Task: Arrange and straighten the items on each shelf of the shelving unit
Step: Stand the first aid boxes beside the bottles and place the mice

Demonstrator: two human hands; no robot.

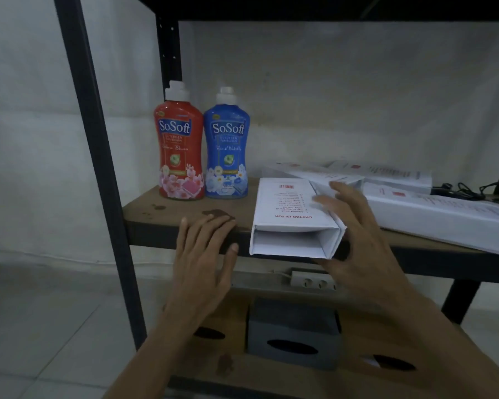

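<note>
The white cardboard box with red print (pixel 288 205) lies flat between the two hands. Its open end faces the person and overhangs the front edge of the brown wooden shelf board (pixel 144 208).

**Hands**
- The right hand (pixel 360 234) is spread wide against the box's right side. Its fingers (pixel 323 200) lie over the top face and its thumb (pixel 329 263) sits below the lower front corner. Motion blur hides whether it clamps the box or only touches it.
- The left hand (pixel 205 246) holds nothing. It rests flat on the shelf's front edge, just left of the box, fingers straight.

**Step in hand (judged):** seat and square this box.
1. Push it back until the open end no longer overhangs.
2. Keep the long side parallel to the shelf edge.
3. Guide the free left side with the left hand so the box does not swivel.
4. Press lightly; the open end will probably crush under a firm squeeze.

**Surroundings**
- Beyond the left hand, a red plastic detergent bottle (pixel 179 151) and a blue one (pixel 226 148) stand upright side by side.
- Beyond and right of the right hand, more white boxes (pixel 415 203) lie askew and partly overlap. A black cable (pixel 461 188) lies behind them.
- Below the hands are a white power strip (pixel 311 280) and a grey box with an oval slot (pixel 291 335)
</note>
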